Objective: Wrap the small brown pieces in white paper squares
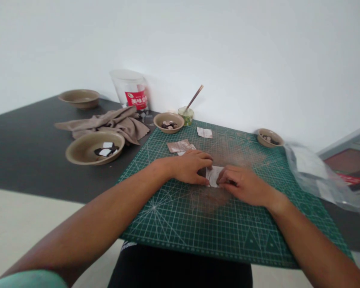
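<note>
Craft workspace (home-like): cutting mat (228, 224), bowls (91, 148).

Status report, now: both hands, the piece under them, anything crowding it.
Left hand and right hand both pressing a small pale sheet flat on the green cutting mat. Fingers down, nothing lifted. Loose scraps just behind; bowls well apart.

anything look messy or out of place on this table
A brownish smear stains the green cutting mat around the pale sheet under both hands, and a tan cloth lies crumpled beside the bowls.
</note>
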A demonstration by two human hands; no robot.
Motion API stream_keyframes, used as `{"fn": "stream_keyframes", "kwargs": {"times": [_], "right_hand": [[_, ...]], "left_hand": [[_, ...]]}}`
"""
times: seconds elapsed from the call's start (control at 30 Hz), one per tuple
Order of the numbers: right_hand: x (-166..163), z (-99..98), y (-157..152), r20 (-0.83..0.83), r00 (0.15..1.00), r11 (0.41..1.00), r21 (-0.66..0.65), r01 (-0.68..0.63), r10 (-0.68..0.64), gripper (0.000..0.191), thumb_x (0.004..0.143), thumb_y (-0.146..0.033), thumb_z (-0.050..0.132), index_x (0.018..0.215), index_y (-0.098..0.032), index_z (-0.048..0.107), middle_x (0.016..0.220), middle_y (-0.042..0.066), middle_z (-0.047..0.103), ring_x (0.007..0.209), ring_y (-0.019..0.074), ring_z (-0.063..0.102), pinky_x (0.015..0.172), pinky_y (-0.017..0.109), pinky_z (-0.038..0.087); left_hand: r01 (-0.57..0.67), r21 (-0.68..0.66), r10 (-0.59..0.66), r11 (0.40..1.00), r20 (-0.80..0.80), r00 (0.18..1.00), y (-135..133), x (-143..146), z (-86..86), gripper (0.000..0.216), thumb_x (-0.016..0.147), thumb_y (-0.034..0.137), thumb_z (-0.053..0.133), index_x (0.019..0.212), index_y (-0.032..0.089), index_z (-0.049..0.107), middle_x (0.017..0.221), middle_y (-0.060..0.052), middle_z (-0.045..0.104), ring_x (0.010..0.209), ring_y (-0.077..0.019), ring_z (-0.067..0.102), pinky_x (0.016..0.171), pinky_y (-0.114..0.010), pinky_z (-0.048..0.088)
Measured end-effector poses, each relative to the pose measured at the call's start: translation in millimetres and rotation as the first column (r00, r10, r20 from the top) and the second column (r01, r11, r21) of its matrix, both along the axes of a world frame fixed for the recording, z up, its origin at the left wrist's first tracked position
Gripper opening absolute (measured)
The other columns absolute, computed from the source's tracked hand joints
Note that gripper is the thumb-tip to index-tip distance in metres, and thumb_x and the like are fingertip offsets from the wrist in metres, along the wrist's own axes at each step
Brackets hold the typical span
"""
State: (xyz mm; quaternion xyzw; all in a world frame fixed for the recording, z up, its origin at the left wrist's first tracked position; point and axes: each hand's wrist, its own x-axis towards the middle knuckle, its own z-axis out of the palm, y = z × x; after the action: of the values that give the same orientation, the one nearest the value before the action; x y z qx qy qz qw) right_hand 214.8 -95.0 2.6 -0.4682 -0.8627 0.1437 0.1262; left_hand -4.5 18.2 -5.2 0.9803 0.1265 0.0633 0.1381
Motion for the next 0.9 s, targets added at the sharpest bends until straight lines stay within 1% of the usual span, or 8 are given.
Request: {"fn": "stream_keyframes", "kwargs": {"times": [0.07,0.2,0.27,0.43,0.57,0.63,0.77,0.9], "right_hand": [[-3.3,-1.2,-0.1,-0.027,0.999,0.999,0.004,-0.034,0.034,0.007,0.094,-0.017,0.058,0.091,-0.02,0.063,0.093,0.003,0.066,0.087,0.0171,0.06,0.08,0.031,0.047],[-8.4,-1.6,5.7,0.016,0.996,0.99,0.115,0.086,-0.089,0.009,0.095,-0.016,0.054,0.091,-0.018,0.062,0.095,0.006,0.064,0.089,0.0192,0.059,0.079,0.033,0.046],[-6.1,1.1,6.6,0.047,0.994,0.99,0.098,0.098,-0.103,0.007,0.094,-0.016,0.056,0.09,-0.018,0.062,0.093,0.006,0.063,0.087,0.019,0.058,0.077,0.033,0.046],[-7.2,1.3,0.1,-0.015,0.998,0.998,-0.006,-0.057,0.057,0.007,0.094,-0.017,0.058,0.091,-0.02,0.062,0.093,0.003,0.065,0.087,0.0165,0.06,0.08,0.03,0.047],[-7.8,-1.6,4.8,0.034,0.996,0.99,0.118,0.083,-0.088,0.009,0.095,-0.018,0.055,0.092,-0.019,0.063,0.096,0.006,0.065,0.091,0.02,0.059,0.082,0.034,0.046],[-0.8,1.4,7.0,0.055,0.99,0.986,0.113,0.122,-0.129,0.008,0.094,-0.017,0.057,0.091,-0.018,0.064,0.093,0.006,0.065,0.088,0.0202,0.059,0.08,0.034,0.046],[7.6,6.4,2.6,0.0,0.999,0.998,-0.043,-0.036,0.036,0.009,0.093,-0.016,0.058,0.09,-0.021,0.066,0.089,0.002,0.066,0.083,0.017,0.061,0.077,0.031,0.048],[-4.3,0.2,4.2,-0.034,0.999,0.999,0.022,-0.037,0.038,0.012,0.095,-0.017,0.055,0.093,-0.021,0.066,0.095,0.004,0.068,0.09,0.0178,0.062,0.082,0.032,0.048]], "left_hand": [[0.007,-0.001,-0.007,1.0,0.003,1.0,-0.1,0.0,0.5,0.049,0.084,0.051,0.068,0.121,0.019,0.061,0.142,-0.012,0.052,0.131,-0.0312,0.047,0.109,-0.044,0.035],[0.002,0.011,-0.002,1.0,-0.002,1.0,-0.7,-0.5,2.2,0.046,0.086,0.05,0.066,0.119,0.019,0.061,0.142,-0.012,0.052,0.129,-0.031,0.049,0.108,-0.043,0.036],[-0.006,0.008,0.006,1.0,-0.01,1.0,-0.9,-0.8,2.8,0.046,0.085,0.05,0.067,0.119,0.02,0.062,0.142,-0.012,0.052,0.13,-0.0311,0.048,0.108,-0.043,0.036],[-0.001,-0.004,0.001,1.0,-0.016,1.0,-1.4,-1.4,3.7,0.049,0.086,0.051,0.066,0.123,0.02,0.061,0.143,-0.011,0.051,0.131,-0.0309,0.047,0.109,-0.043,0.035],[-0.002,0.005,0.002,1.0,-0.002,1.0,-1.0,-1.1,2.6,0.047,0.086,0.049,0.067,0.121,0.019,0.061,0.141,-0.012,0.053,0.129,-0.0302,0.049,0.107,-0.042,0.036],[-0.008,0.004,0.008,1.0,-0.002,1.0,-0.6,-0.7,1.8,0.047,0.085,0.049,0.067,0.121,0.02,0.062,0.142,-0.012,0.052,0.13,-0.0312,0.049,0.108,-0.044,0.036],[-0.005,-0.011,0.005,1.0,-0.014,1.0,-0.9,-0.3,2.5,0.047,0.085,0.05,0.068,0.121,0.02,0.062,0.143,-0.011,0.052,0.13,-0.0311,0.048,0.108,-0.044,0.035],[0.006,0.001,-0.006,1.0,-0.015,1.0,-1.6,-0.4,4.5,0.047,0.086,0.05,0.067,0.121,0.018,0.061,0.142,-0.012,0.053,0.129,-0.0304,0.049,0.108,-0.042,0.036]]}}
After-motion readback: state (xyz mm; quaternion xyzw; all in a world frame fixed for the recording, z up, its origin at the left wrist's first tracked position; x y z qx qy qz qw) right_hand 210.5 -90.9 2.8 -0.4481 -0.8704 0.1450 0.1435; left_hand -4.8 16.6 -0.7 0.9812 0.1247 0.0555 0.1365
